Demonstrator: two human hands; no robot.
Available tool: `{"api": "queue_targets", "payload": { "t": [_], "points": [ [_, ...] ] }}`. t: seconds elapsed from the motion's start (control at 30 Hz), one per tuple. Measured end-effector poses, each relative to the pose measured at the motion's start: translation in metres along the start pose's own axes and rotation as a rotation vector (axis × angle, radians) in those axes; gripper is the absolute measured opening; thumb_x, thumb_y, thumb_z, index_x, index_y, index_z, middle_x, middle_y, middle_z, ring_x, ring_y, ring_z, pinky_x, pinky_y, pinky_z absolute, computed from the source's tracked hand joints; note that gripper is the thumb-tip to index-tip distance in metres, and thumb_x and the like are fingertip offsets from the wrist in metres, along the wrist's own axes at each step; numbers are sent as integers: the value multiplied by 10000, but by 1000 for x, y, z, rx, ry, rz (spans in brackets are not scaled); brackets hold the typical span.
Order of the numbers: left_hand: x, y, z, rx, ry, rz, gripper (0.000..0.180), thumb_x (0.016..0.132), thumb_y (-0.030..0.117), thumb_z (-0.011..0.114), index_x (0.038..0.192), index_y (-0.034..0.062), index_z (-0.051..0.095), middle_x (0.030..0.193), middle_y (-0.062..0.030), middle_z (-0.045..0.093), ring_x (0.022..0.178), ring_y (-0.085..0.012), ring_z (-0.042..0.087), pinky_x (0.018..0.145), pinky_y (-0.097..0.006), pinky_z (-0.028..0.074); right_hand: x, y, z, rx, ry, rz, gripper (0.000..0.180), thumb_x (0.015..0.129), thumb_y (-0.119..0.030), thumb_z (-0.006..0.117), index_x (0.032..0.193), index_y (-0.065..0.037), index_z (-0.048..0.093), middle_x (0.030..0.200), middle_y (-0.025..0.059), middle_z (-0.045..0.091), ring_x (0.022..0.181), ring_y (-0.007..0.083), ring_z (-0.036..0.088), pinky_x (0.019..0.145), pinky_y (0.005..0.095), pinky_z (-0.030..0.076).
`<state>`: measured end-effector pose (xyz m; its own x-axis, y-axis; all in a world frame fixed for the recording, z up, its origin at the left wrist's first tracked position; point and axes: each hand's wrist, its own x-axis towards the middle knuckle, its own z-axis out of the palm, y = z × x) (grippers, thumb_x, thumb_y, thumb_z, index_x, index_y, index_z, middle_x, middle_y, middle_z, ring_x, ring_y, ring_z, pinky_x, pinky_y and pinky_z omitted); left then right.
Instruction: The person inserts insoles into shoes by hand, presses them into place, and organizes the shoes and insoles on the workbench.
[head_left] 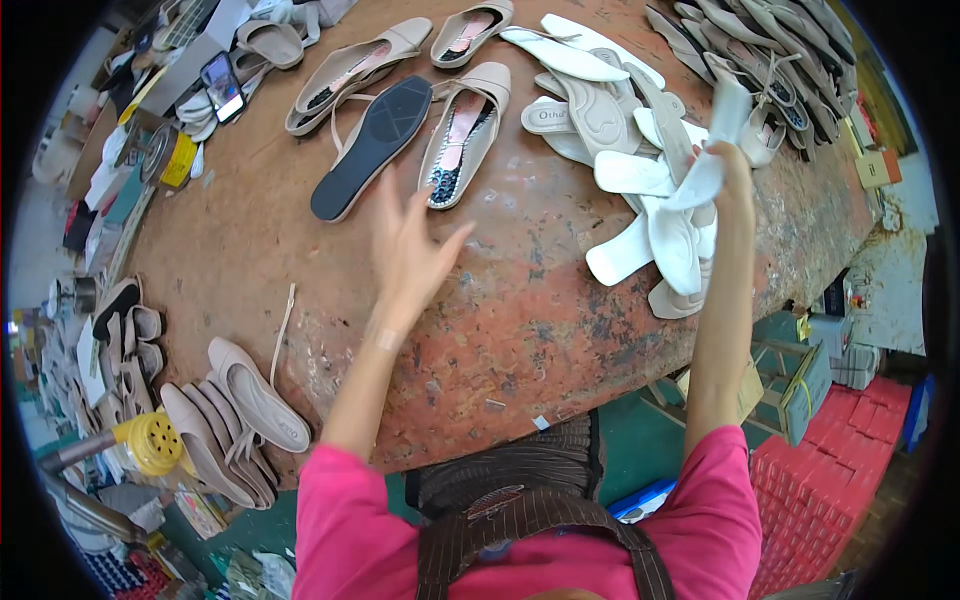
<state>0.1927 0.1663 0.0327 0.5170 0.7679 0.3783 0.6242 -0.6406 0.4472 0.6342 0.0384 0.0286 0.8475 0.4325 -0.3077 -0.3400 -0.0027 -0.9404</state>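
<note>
Insole (698,182) pinched in my right hand (736,178), left hand (408,252) spread wide

With the middle of my view as the clock's centre, my right hand is at two o'clock, closed narrowly on the white insole. It is blurred, so I cannot tell whether I have one piece or more. It hangs over the insole pile (592,112), white and beige pieces overlapping on the worn table (540,330) between one and two o'clock. My left hand is at ten, thumb and fingers apart, holding nothing. Its fingertips come right up beside an upturned shoe (385,130) with a black sole, at eleven; whether they touch it, I cannot tell. At twelve, just beside that one, an upright beige shoe (492,88) points its toe away from me. More beige shoes (252,392) lie at eight, and a shoe heap (760,35) sits farther out beyond the insoles.
</note>
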Motion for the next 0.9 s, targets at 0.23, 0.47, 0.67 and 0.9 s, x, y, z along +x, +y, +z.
{"api": "queue_targets", "payload": {
  "t": [0.23, 0.47, 0.67, 0.9],
  "points": [
    [-7, -22, 22, -344, -115, -188, 220, 768, 221, 733, 954, 104, 747, 1375, -158, 518, 1262, -348, 479, 1053, -445, 363, -136, -38, -26, 313, -451, -80, 537, 951, -117, 459, 1432, 39, 280, 1425, 250, 415, 1141, 296, 572, 1007, 454, 485],
    [-201, -28, -116, 73, -327, -55, 274, 739, 65, 653, 988, 136, 742, 1447, -159, 439, 1364, -388, 354, 1110, -544, 265, -243, 11, 19, -234, -563, -186, 576, 1034, -438, 292, 1338, 5, 499, 1246, 132, 601, 914, 121, 574, 793, 284, 494],
    [-243, 49, -86, -166, -292, 66, 393, 768, 138, 701, 1147, 45, 657, 1248, -93, 597, 1253, -297, 513, 1137, -647, 47, -330, 58, 72, -926, -886, -1120, 419, 887, -176, 575, 1286, -47, 590, 1234, 188, 564, 1088, 337, 513, 933, 420, 425],
    [-293, 9, -110, -366, -67, -32, 299, 799, 93, 720, 1085, 24, 672, 1034, -103, 668, 850, -186, 672, 842, -370, 522, -405, 144, 114, -878, -1082, -1089, 302, 738, -99, 718, 1039, -113, 737, 1115, 105, 637, 1001, 285, 584, 852, 423, 459]
  ]
}}
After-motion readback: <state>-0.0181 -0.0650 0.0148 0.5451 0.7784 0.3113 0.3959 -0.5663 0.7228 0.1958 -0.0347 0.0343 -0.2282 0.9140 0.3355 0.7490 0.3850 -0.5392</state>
